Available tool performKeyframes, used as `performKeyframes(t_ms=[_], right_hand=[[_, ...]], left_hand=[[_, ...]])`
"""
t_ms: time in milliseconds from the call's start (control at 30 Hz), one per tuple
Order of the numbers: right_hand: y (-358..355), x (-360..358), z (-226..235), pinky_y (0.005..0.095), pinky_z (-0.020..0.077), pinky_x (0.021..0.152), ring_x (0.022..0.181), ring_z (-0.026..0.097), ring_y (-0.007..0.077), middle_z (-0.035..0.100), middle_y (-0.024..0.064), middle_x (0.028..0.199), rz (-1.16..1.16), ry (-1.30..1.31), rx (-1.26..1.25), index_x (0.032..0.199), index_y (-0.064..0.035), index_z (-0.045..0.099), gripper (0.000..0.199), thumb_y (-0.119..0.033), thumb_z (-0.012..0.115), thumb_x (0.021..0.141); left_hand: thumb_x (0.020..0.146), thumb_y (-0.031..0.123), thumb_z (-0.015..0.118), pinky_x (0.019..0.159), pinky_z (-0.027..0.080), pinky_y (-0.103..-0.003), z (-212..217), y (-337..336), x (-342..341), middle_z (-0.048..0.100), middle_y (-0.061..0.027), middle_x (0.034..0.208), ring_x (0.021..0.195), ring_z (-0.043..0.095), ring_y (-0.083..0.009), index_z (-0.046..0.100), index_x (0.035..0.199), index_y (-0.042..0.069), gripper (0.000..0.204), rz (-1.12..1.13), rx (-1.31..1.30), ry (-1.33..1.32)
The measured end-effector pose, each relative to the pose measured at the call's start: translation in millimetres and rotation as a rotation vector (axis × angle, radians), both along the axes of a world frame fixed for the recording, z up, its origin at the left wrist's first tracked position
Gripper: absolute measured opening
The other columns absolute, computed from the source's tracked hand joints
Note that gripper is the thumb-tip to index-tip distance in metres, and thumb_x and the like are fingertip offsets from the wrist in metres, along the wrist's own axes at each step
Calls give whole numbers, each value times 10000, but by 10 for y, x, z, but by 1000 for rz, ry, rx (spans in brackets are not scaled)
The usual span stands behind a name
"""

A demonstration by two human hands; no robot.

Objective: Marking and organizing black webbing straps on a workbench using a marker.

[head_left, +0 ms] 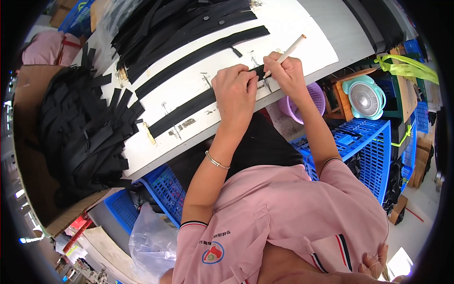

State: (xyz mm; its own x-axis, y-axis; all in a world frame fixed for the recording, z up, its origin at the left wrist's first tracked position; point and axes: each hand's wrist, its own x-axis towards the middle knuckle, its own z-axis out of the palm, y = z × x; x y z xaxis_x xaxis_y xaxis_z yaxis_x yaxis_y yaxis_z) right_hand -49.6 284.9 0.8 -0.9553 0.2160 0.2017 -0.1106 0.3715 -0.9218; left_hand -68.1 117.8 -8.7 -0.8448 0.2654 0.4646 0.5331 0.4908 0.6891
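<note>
A flat black fabric strip lies slantwise along the near edge of a white board. Fingers bent, my left hand presses and pinches this strip near its right end. Just to the right, my right hand grips a white pencil, its tip pointing down at the strip's end. The two hands are close together but apart. Beyond them a second black strip runs roughly parallel, and a short black piece lies beside it. Dark pencil marks show on the board around the near strip.
Many long black strips are heaped at the far side. On the left, a cardboard box overflows with short black pieces. A purple basket, a turquoise fan and blue crates stand right, below the table edge.
</note>
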Motion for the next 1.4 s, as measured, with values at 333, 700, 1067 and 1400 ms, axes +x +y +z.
performKeyframes(t_ms=[333,700,1067,1400], right_hand=[[17,1,-19,276,456,569,601,580,84,630,27,632,39,6,74,792,-7,672,328,-233,604,1019],[126,37,-165,182,348,537,595,492,25,652,2,725,-154,102,-334,827,-24,722,274,-173,613,1030],[82,-6,-144,178,326,515,572,458,18,624,-9,681,-209,79,-316,846,-29,735,289,-239,661,1030],[107,-25,-192,178,313,502,558,439,10,594,-30,668,-183,51,-236,873,-37,733,298,-261,644,1048]], left_hand=[[825,126,793,929,423,-373,-44,-6,-14,719,-13,1021,1018,623,-226,783,918,84,102,-4,-12,16],[910,181,737,1117,318,-554,138,-542,477,592,-154,1399,1338,485,-376,695,1256,46,374,73,-220,9],[1005,329,655,1249,154,-606,104,-709,-646,517,-217,1516,1497,354,-425,661,1336,40,440,-69,-220,-146],[777,-72,587,1249,138,-615,492,-2472,-211,551,-185,1461,1492,351,-429,658,1317,63,561,512,-501,168]])
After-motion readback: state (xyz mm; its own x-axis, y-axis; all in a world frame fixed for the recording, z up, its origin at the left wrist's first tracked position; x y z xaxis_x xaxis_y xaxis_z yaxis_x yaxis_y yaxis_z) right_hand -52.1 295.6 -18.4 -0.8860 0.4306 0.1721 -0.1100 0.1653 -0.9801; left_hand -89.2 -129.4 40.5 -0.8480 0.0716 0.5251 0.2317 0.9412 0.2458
